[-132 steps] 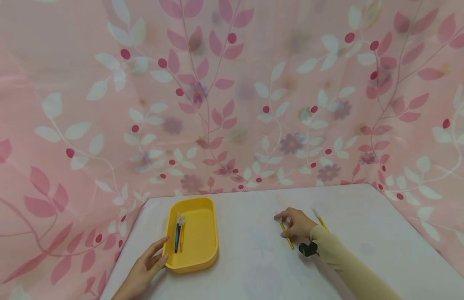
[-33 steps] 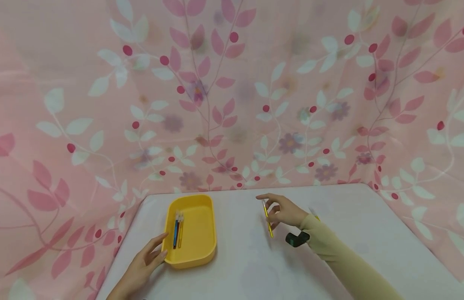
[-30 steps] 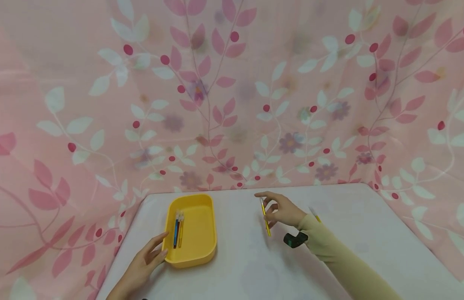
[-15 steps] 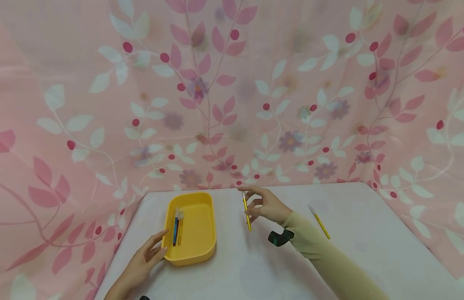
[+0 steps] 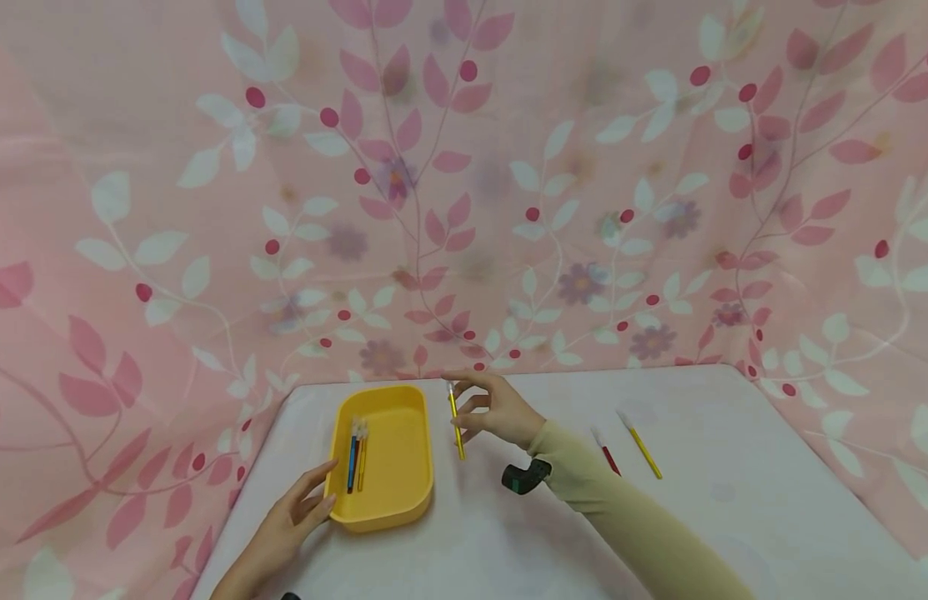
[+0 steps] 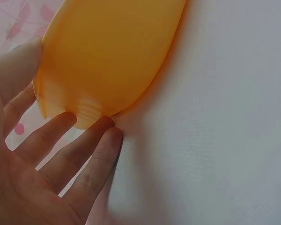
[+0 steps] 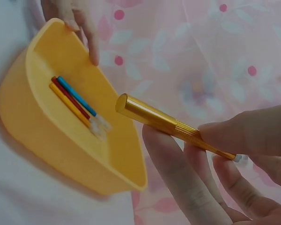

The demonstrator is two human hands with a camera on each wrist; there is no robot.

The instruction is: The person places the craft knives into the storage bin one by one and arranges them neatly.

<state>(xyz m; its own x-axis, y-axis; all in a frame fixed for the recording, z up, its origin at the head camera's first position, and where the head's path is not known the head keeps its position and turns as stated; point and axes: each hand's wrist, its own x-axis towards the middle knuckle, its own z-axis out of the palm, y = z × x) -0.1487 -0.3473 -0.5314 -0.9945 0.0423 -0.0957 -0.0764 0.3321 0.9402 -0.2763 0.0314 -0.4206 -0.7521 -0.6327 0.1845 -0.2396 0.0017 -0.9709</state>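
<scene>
My right hand (image 5: 501, 411) holds a gold craft knife (image 7: 164, 124) between thumb and fingers, above the table and just right of a yellow tray (image 5: 399, 450). The knife has a knurled grip and a clear cap, partly covered by my fingers. My left hand (image 5: 287, 517) rests against the tray's near left side, its fingers and thumb spread and touching the wall. Inside the tray, along its left side, lie a blue knife (image 5: 351, 467), a red knife (image 7: 70, 96) and a yellow-gold knife (image 7: 68, 103), side by side with pale caps.
On the white table (image 5: 501, 533), to the right, lie a red knife (image 5: 608, 457), partly behind my right sleeve, and another gold knife (image 5: 646, 450). A floral pink cloth (image 5: 464, 208) hangs behind the table and at both sides.
My right hand has lifted the gold knife off the table and carried it left to beside the tray. The red knife on the table has come into view. My left hand stays at the tray.
</scene>
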